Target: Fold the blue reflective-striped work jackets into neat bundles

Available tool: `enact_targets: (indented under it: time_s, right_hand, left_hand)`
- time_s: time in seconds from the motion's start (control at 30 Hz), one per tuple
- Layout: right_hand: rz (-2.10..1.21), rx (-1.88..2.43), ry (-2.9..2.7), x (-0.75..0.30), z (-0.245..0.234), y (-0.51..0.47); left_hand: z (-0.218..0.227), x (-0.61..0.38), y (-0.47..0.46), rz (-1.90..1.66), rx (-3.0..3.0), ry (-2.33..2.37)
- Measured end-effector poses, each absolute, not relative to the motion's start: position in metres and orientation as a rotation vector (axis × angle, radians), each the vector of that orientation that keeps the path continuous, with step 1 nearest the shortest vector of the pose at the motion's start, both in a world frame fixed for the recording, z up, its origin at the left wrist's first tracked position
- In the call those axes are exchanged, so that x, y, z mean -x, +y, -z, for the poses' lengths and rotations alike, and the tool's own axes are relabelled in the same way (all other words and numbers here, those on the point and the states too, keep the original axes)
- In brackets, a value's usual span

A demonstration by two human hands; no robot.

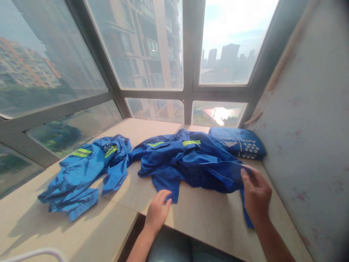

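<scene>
A blue work jacket (188,156) with yellow-green reflective strips lies rumpled across the middle of the wooden surface. My right hand (256,193) pinches its right side and lifts that fabric a little; a blue sleeve end hangs down behind the wrist. By the cuff of the sleeve that points toward me is my left hand (157,213), its thumb and fingers slightly apart; whether the fingertips touch the cuff is hard to see. To the left is a second blue work garment (100,163), also with reflective strips, lying creased against the jacket.
A folded blue bundle (251,145) with white print rests in the back right corner. Windows (155,43) rise behind the wooden surface (201,214), and a patterned wall (308,138) bounds the right. A dark gap (174,243) opens below the front edge. A white curved object (40,251) shows at lower left.
</scene>
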State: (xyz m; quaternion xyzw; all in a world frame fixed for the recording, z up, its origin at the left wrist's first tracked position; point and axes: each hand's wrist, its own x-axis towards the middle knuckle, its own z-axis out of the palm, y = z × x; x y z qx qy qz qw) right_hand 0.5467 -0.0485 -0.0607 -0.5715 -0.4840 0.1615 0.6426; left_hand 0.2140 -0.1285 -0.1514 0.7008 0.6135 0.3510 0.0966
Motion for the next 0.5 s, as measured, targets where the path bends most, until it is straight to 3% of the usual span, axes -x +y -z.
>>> enact_targets:
  time_s: [0.1,0.23,0.33,0.5]
  right_hand:
    - [-0.425,1.160,-1.666,-0.512,0.065,-0.078]
    - [-0.779,1.147,-2.389,-0.481,0.107,-0.112]
    - [-0.898,1.270,-2.415,-0.484,0.125,-0.116]
    - [-0.670,1.509,-2.056,-0.486,0.128,-0.096]
  left_hand:
    - [0.153,-0.218,-0.122,-0.926,-2.134,1.837]
    - [0.155,-0.225,-0.121,-0.686,-2.139,1.942]
    - [0.154,-0.228,-0.123,-0.571,-2.134,1.974]
    - [0.149,-0.232,-0.117,-0.515,-2.133,1.969]
